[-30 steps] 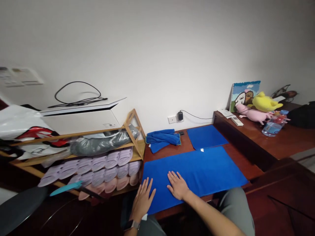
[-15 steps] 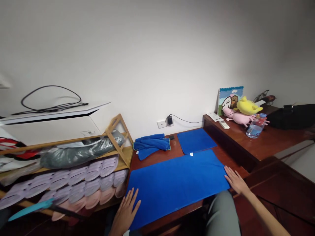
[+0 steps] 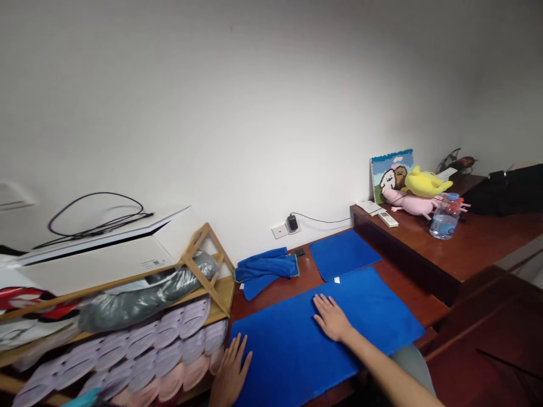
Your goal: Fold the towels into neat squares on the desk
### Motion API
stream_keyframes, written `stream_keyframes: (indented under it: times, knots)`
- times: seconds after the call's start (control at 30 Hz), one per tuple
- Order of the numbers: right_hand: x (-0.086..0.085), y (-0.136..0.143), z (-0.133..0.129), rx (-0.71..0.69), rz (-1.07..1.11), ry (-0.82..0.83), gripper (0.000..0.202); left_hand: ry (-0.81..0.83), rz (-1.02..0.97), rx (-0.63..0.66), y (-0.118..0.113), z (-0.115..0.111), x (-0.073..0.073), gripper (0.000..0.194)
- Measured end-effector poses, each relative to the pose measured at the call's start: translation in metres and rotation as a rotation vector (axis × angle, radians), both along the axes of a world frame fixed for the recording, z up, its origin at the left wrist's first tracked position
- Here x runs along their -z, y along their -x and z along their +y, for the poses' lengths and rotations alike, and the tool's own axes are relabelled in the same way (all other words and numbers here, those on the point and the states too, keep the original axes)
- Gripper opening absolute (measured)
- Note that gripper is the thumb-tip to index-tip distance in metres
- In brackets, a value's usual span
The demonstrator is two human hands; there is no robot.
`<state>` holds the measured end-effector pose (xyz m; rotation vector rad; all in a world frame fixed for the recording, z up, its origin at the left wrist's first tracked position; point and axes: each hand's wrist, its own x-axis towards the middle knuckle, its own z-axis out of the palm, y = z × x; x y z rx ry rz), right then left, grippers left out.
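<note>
A large blue towel [image 3: 292,345] lies spread over the reddish-brown wooden desk [image 3: 250,305]. My left hand [image 3: 231,367] rests at the towel's left edge, fingers stretched out. Flat on the middle of the towel lies my right hand [image 3: 333,319], fingers extended and holding nothing. Just behind, a folded blue towel [image 3: 345,253] lies flat beside the large one, with a small white tag [image 3: 337,280] between them. Toward the back left of the desk a crumpled blue cloth [image 3: 269,270] sits in a heap.
To the left stands a wooden rack [image 3: 207,277] with several lilac slippers [image 3: 139,342] and a white box [image 3: 102,260] on top. On the raised desk part at right are a bottle [image 3: 444,220], plush toys [image 3: 426,183] and a remote [image 3: 388,219]. A black plug [image 3: 292,222] is in the wall.
My right hand has moved left from the towel's right edge to its middle. My left hand stays at the left edge. The view has tilted up slightly.
</note>
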<state>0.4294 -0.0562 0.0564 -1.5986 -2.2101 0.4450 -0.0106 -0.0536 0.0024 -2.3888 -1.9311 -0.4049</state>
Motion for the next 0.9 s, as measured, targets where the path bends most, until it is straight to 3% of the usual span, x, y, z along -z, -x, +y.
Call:
stream_keyframes:
  times: [0.13,0.2,0.27,0.37,0.53,0.63,0.73,0.9]
  knots:
    - [0.002,0.056,0.036,-0.043,0.012,0.037,0.069,0.005,0.033,-0.095,0.001,0.041,-0.006,0.068]
    - [0.008,0.064,0.05,-0.031,-0.001,0.063,0.07,0.016,0.037,-0.123,0.006,0.055,-0.001,0.07]
    - [0.017,0.054,0.057,-0.015,-0.024,0.071,0.071,0.017,0.029,-0.136,0.011,0.061,0.007,0.071]
    - [0.033,-0.002,0.055,0.061,-0.056,0.04,0.07,-0.006,0.012,-0.131,0.016,0.062,0.018,0.07]
    - [0.053,-0.161,0.037,0.38,-0.17,0.071,0.07,-0.012,-0.014,-0.124,0.014,0.06,0.021,0.072]
    - [0.059,-0.233,0.034,0.544,-0.226,0.122,0.072,-0.003,-0.027,-0.125,0.013,0.06,0.02,0.072]
    - [0.066,-0.259,0.034,0.566,-0.231,0.131,0.074,0.021,-0.034,-0.132,0.014,0.06,0.02,0.072]
    - [0.063,-0.261,0.039,0.572,-0.199,0.112,0.073,0.056,-0.008,-0.141,0.014,0.059,0.019,0.074]
